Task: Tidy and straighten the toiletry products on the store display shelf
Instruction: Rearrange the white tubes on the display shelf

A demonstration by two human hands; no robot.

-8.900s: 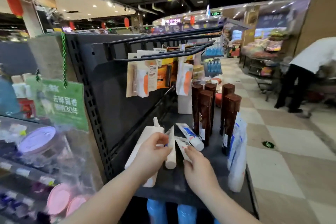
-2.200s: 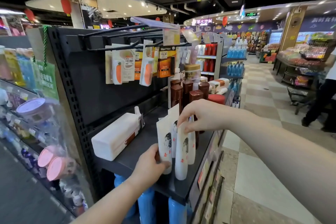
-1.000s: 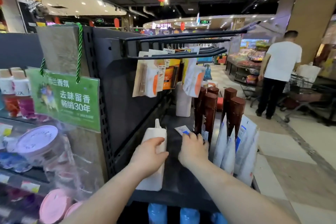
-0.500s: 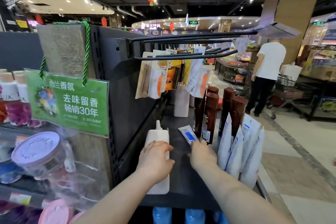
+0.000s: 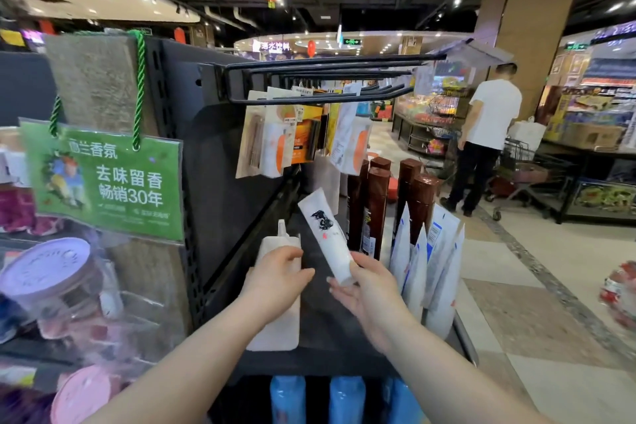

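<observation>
A: Progress?
B: Centre frame: right hand (image 5: 365, 290) pinches white black-inked plastic tube (image 5: 327, 238) above black metal shelf (image 5: 320, 322); left hand (image 5: 275, 280) slack, empty. Right of it, blue-and-white pouches (image 5: 440, 262) stand upright; flat white bottle (image 5: 275, 323) lies unrighted. Perhaps halfway.

Both bare forearms reach forward from the lower edge. The left hand (image 5: 275, 280) lies palm down on a white bottle (image 5: 275, 323), fingers loosely bent. The right hand (image 5: 366, 289) pinches the lower end of a white tube (image 5: 325, 237) between thumb and fingers.
</observation>
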